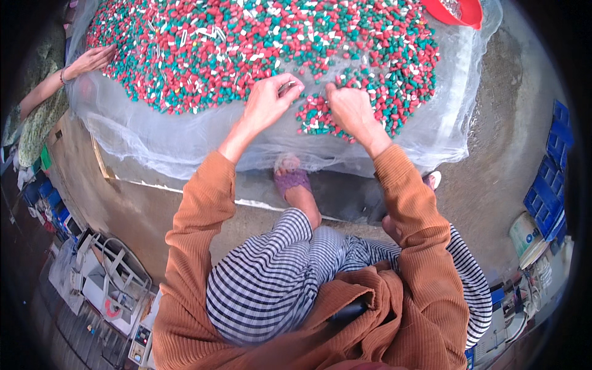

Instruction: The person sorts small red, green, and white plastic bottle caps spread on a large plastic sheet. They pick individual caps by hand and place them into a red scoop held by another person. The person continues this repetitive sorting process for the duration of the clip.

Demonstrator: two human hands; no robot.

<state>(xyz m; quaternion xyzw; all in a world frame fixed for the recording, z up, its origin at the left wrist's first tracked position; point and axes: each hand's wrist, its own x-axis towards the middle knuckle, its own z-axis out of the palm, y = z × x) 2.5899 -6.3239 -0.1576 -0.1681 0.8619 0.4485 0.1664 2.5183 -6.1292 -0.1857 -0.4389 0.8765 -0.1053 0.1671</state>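
A broad spread of small red, green and white pieces [203,68], pebble-like in shape, lies on a translucent sheet or netting [185,132]. My left hand [271,102] is at the near edge of the spread, thumb and forefinger bent toward each other in a pinch. Whatever is between those fingertips is too small to make out. To its right, my right hand [353,110] rests over a smaller cluster of the same pieces [314,116], fingers curled in and thumb side forward. Its fingertips are partly hidden, so I cannot see what they hold.
Another person's hand [95,58] touches the spread's left edge. A red scoop-like container [455,12] sits at the far right of the sheet. Blue plastic crates [546,191] stand at the right, a white metal-framed item [117,265] at lower left. My sandalled foot [292,177] is by the sheet's near edge.
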